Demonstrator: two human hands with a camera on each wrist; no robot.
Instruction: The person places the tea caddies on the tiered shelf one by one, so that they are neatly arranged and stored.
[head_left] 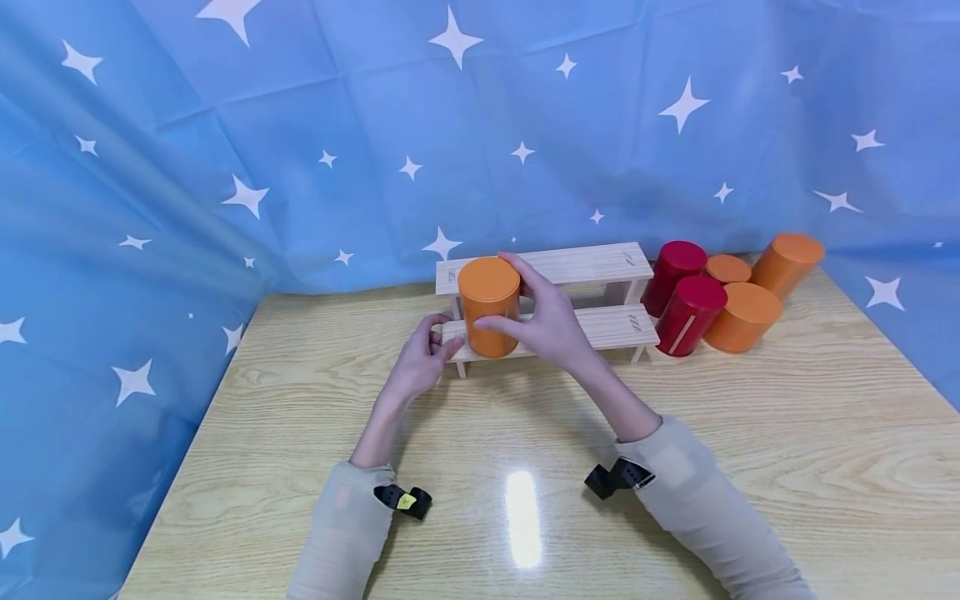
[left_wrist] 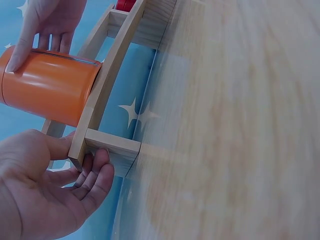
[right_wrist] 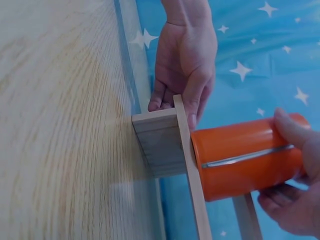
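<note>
An orange cylindrical canister (head_left: 487,312) stands upright near the left end of the lower step of a two-step wooden rack (head_left: 611,327). My right hand (head_left: 551,321) grips it from the right, thumb (right_wrist: 292,129) across the front and fingers behind. At the rack's left end my left hand (head_left: 422,358) pinches the lower board, thumb on top and fingers curled under it, as the left wrist view shows. In that view the canister (left_wrist: 50,85) has its base against the board (left_wrist: 112,70).
Right of the rack stand two red canisters (head_left: 690,315) and several orange canisters (head_left: 744,317), one of them tilted (head_left: 787,265). A blue star-patterned cloth (head_left: 390,108) hangs behind the wood-grain table (head_left: 315,417). A light reflection shows on the tabletop in front.
</note>
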